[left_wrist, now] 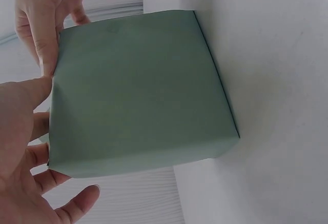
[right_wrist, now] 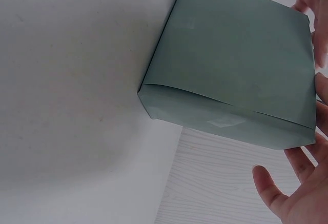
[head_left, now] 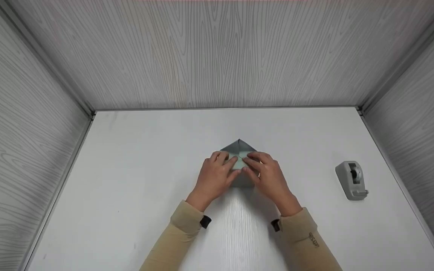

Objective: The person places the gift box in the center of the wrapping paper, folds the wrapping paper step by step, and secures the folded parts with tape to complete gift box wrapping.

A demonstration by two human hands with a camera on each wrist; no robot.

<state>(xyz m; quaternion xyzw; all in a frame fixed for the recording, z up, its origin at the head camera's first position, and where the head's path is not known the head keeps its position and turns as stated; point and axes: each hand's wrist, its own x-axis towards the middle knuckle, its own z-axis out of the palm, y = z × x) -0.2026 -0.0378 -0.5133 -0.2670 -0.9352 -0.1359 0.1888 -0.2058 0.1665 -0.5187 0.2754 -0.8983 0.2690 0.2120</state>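
Note:
A box-shaped package in green paper stands on the white table, in front of the person. At its top the paper folds to a point on the far side, and paler paper shows between the hands. My left hand lies over the top's left part, fingertips on the folded paper. From the right, my right hand touches the same folds, thumb close to the left thumb. A plain green face fills the left wrist view. A lengthwise paper edge and a shiny patch show in the right wrist view.
A grey tape dispenser stands on the table to the right. Wood-grain panels rise at the back and both sides of the table.

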